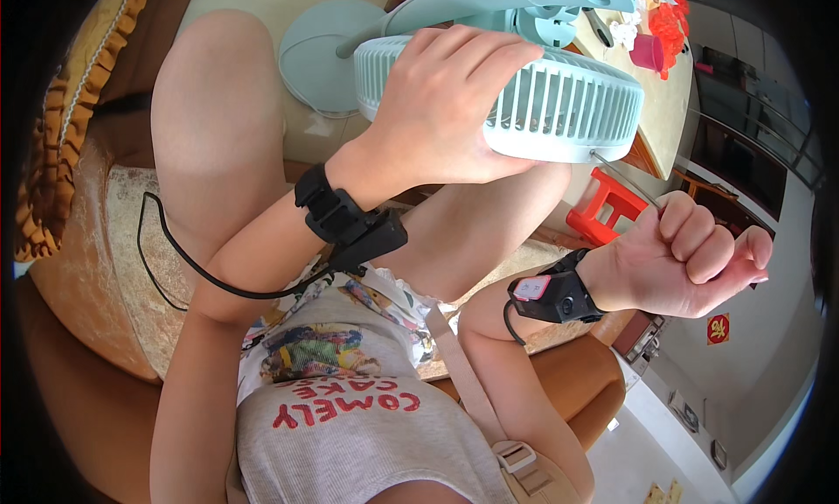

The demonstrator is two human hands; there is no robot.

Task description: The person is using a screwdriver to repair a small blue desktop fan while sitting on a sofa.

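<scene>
A mint fan head (559,111) with white vertical slats lies tilted on its side, joined to a mint stand with a round base (319,50). My left hand (450,107) grips the fan's cage from above, fingers over its rim. My right hand (695,246) is closed around a thin metal rod (625,176), which looks like a screwdriver shaft; its far tip meets the fan's rim, and any handle is hidden in my fist. Both wrists wear black strapped devices.
A cream table (655,120) at upper right holds a pink cup (647,51), red items and a dark tool. A red plastic stool (594,207) stands beyond my right knee. I sit on a brown sofa (96,364); a ruffled gold cushion (61,155) lies at left.
</scene>
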